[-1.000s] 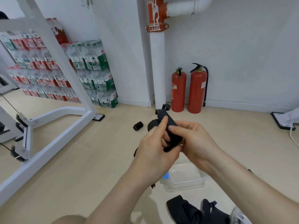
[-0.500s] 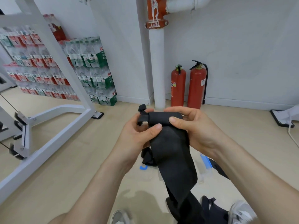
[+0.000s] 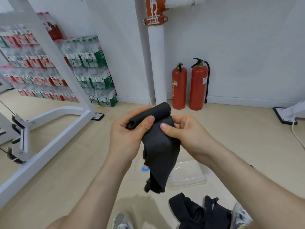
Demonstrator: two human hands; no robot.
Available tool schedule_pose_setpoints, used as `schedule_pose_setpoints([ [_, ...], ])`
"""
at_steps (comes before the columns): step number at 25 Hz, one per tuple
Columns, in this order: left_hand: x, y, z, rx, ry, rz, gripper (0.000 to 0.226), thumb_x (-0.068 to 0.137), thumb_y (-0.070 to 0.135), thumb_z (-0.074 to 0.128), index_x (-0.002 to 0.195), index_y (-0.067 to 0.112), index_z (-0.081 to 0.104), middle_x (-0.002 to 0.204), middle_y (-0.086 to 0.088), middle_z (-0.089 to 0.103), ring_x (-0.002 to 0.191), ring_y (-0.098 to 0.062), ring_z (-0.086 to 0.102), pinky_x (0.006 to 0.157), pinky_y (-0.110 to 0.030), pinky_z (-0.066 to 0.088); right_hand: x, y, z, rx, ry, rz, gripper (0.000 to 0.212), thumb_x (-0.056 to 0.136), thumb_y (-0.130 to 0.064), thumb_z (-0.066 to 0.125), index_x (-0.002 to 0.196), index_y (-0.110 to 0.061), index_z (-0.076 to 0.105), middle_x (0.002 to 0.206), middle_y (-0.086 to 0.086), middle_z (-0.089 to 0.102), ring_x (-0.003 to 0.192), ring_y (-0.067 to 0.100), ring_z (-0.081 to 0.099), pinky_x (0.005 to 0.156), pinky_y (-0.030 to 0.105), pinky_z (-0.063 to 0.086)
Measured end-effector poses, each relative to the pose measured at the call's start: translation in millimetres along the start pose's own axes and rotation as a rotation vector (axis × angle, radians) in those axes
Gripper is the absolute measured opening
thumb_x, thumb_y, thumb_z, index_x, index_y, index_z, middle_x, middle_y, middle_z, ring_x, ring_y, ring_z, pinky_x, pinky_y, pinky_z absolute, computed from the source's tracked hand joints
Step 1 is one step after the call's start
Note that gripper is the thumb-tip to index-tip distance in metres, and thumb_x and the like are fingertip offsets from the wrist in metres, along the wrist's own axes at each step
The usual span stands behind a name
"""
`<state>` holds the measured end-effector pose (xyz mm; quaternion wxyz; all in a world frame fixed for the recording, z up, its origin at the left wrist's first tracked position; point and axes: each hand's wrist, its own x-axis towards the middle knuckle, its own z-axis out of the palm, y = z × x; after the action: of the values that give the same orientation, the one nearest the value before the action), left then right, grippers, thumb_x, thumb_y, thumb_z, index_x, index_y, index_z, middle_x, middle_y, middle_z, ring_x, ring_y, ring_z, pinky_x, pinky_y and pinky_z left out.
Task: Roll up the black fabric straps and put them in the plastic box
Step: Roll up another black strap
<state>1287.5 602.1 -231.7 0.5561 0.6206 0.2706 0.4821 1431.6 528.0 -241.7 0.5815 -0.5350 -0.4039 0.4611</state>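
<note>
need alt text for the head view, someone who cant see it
A left hand and right hand hold a black fabric strap, its top rolled into a tight tube and the loose end hanging down. On the floor below sit a clear plastic box and more black straps; two red fire extinguishers stand against the wall.

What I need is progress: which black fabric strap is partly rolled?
The black fabric strap held in left hand and right hand, top coiled; the other black straps lie unrolled on the floor.
</note>
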Motion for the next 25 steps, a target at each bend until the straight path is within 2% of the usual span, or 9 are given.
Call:
schedule_pose_setpoints([
  [5, -1.6, -4.5, 0.1, 0.121, -0.062, 0.123, 0.037, 0.079, -0.007, 0.071, 0.095, 0.026, 0.073, 0.092, 0.014, 0.075, 0.092, -0.002, 0.068, 0.081, -0.014, 0.05, 3.2, 7.4, 2.3, 0.001, 0.073, 0.002, 0.019, 0.098, -0.012, 0.056, 0.112, -0.007, 0.069, 0.1, 0.012, 0.076, 0.095, 0.024, 0.072, 0.083, 0.036, 0.057],
  [11, -0.4, -8.0, -4.7, 0.263, -0.124, 0.279, 0.037, 0.076, -0.002, 0.072, 0.097, 0.028, 0.072, 0.102, -0.005, 0.069, 0.097, -0.007, 0.064, 0.086, -0.015, 0.046, 2.5, 4.5, 1.3, 0.069, 0.061, 0.029, 0.023, 0.097, -0.003, 0.048, 0.104, -0.004, 0.07, 0.088, 0.01, 0.072, 0.082, 0.02, 0.068, 0.069, 0.026, 0.052],
  [14, 3.8, -6.2, -6.7, 0.366, -0.128, 0.348, 0.04, 0.075, -0.004, 0.072, 0.098, 0.028, 0.072, 0.101, -0.003, 0.063, 0.093, -0.001, 0.059, 0.084, -0.011, 0.044, 0.0, -1.1, 1.2, 0.163, 0.009, 0.083, 0.024, 0.098, -0.019, 0.046, 0.099, -0.009, 0.068, 0.078, 0.004, 0.068, 0.071, 0.016, 0.063, 0.064, 0.025, 0.049],
  [16, 1.7, -4.2, -7.0, 0.483, -0.165, 0.409, 0.042, 0.075, -0.005, 0.072, 0.102, 0.028, 0.071, 0.102, 0.0, 0.059, 0.092, -0.002, 0.058, 0.082, -0.009, 0.043, 0.0, 2.3, 3.8, 0.216, 0.01, 0.067, 0.034, 0.101, -0.031, 0.047, 0.107, -0.007, 0.07, 0.094, 0.012, 0.075, 0.086, 0.021, 0.071, 0.078, 0.031, 0.055],
  [18, -2.1, -1.5, -5.8, 0.48, -0.273, 0.332, 0.046, 0.079, 0.002, 0.071, 0.113, 0.032, 0.068, 0.107, 0.001, 0.058, 0.097, -0.002, 0.058, 0.084, -0.01, 0.043, 0.3, 4.5, 4.4, 0.247, 0.058, 0.014, 0.033, 0.101, -0.026, 0.05, 0.112, -0.002, 0.068, 0.105, 0.019, 0.074, 0.098, 0.029, 0.071, 0.087, 0.038, 0.055],
  [20, -6.3, 2.5, -3.8, 0.243, -0.296, 0.051, 0.044, 0.082, 0.016, 0.073, 0.121, 0.034, 0.061, 0.106, 0.0, 0.061, 0.096, -0.005, 0.063, 0.08, -0.016, 0.05, 0.8, 4.4, 1.8, 0.174, 0.094, -0.05, 0.027, 0.102, -0.022, 0.05, 0.113, -0.005, 0.067, 0.104, 0.014, 0.075, 0.098, 0.027, 0.072, 0.086, 0.037, 0.059],
  [22, -3.9, 0.9, -2.6, 0.128, -0.143, -0.117, 0.027, 0.082, 0.029, 0.076, 0.108, 0.03, 0.067, 0.092, -0.002, 0.065, 0.087, -0.013, 0.065, 0.071, -0.024, 0.054, 1.1, 4.6, 1.7, -0.004, 0.128, -0.111, 0.023, 0.103, -0.024, 0.049, 0.114, -0.011, 0.065, 0.103, 0.007, 0.075, 0.098, 0.021, 0.071, 0.088, 0.036, 0.058],
  [24, -1.0, -0.8, -2.1, 0.19, -0.044, -0.109, 0.011, 0.085, 0.021, 0.073, 0.095, 0.025, 0.074, 0.083, 0.004, 0.07, 0.081, -0.011, 0.065, 0.069, -0.024, 0.055, 0.8, 5.5, 4.4, -0.186, 0.15, -0.13, 0.021, 0.104, -0.031, 0.046, 0.113, -0.019, 0.061, 0.104, 0.0, 0.071, 0.1, 0.012, 0.068, 0.091, 0.035, 0.055],
  [25, -0.8, -1.7, -1.7, 0.188, -0.031, -0.099, 0.013, 0.084, 0.013, 0.073, 0.093, 0.022, 0.075, 0.08, 0.007, 0.071, 0.078, -0.008, 0.066, 0.068, -0.022, 0.055, -0.1, 5.5, 5.7, -0.243, 0.143, -0.126, 0.022, 0.104, -0.035, 0.044, 0.112, -0.022, 0.058, 0.103, -0.004, 0.069, 0.099, 0.005, 0.065, 0.09, 0.031, 0.053],
])
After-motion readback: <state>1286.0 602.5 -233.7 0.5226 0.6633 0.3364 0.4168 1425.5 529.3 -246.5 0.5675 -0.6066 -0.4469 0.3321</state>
